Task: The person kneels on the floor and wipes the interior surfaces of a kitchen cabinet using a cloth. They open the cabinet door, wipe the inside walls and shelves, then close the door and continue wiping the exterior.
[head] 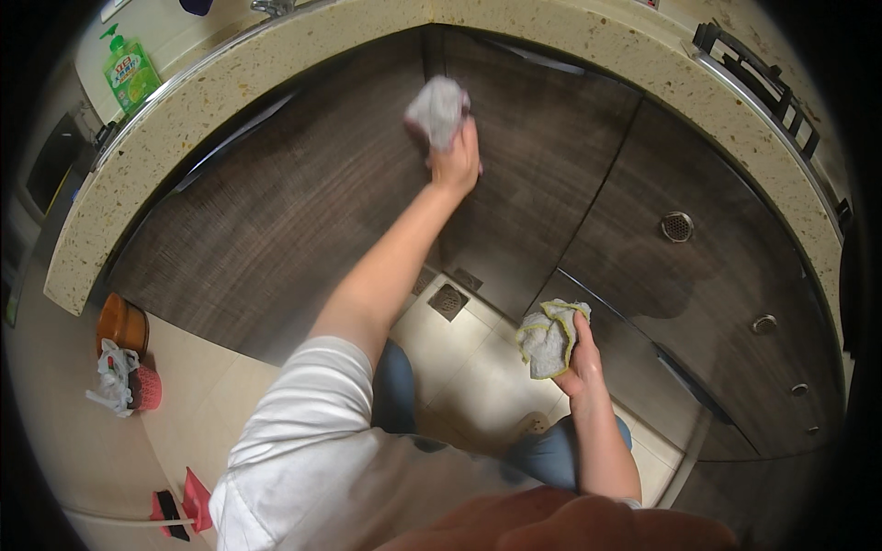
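My left hand [455,164] reaches up to the corner between dark wood-grain cabinet doors [289,179], below the speckled stone countertop [386,52]. It grips a crumpled light grey cloth [438,109] with a pinkish edge, slightly blurred, at the door surface. Lower right, my right hand [584,358] holds a bunched grey cloth with yellow-green trim [548,341] above the tiled floor. Its fingers are partly hidden behind that cloth.
A green pump bottle [131,74] and a black gas-hob grate [754,82] stand on the counter. On the floor are a square drain [448,302], a brown pot [122,324], a pink basket [146,388] with a plastic bag, and a pink-and-black dustpan or brush [196,499].
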`<state>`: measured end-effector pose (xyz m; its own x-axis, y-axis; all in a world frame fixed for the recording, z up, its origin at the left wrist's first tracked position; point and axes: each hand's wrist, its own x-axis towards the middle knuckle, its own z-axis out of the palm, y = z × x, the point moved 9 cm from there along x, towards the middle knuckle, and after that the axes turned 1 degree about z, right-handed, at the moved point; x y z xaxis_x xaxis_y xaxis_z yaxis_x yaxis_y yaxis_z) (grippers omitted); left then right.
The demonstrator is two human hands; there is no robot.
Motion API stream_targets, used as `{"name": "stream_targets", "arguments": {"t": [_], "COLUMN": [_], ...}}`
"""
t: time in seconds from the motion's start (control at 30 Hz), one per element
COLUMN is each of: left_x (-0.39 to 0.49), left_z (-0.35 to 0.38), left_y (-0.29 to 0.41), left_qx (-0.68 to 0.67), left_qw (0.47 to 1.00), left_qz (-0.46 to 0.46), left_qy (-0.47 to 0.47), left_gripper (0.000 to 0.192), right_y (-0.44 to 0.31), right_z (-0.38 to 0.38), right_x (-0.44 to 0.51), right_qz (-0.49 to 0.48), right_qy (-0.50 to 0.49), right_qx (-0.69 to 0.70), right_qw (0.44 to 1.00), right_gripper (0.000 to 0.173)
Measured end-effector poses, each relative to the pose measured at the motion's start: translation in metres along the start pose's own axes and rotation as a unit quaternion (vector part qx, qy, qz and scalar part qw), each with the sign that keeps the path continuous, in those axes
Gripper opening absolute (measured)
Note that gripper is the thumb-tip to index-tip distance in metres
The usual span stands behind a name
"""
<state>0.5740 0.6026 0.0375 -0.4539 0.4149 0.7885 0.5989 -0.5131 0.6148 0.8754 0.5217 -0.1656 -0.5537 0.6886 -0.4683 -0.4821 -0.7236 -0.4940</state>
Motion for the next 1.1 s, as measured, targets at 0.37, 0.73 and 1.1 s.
{"name": "stream_targets", "arguments": {"t": [0.37, 0.73, 1.1], "left_x": [0.019, 0.03, -0.018], "left_z": [0.006, 0.06, 0.12], "left_y": [0.03, 0.09, 0.162], "left_qx": [0.208, 0.165, 0.089], "left_qw": [0.952, 0.98, 0.979], "left_qz": [0.183, 0.072, 0.181], "left_qy": [0.129, 0.085, -0.021], "left_gripper": [0.048, 0.064, 0.078], "right_y": [-0.004, -0.012, -0.003], "right_z": [0.013, 0.016, 0.006], "right_x": [-0.014, -0.025, -0.006], "right_qz": [-0.019, -0.042, -0.038], "right_qy": [-0.019, -0.064, -0.016], "right_qx": [-0.06, -0.059, -0.1], "right_qw": [0.998, 0.995, 0.994], "right_gripper": [0.049, 0.049, 0.046]}}
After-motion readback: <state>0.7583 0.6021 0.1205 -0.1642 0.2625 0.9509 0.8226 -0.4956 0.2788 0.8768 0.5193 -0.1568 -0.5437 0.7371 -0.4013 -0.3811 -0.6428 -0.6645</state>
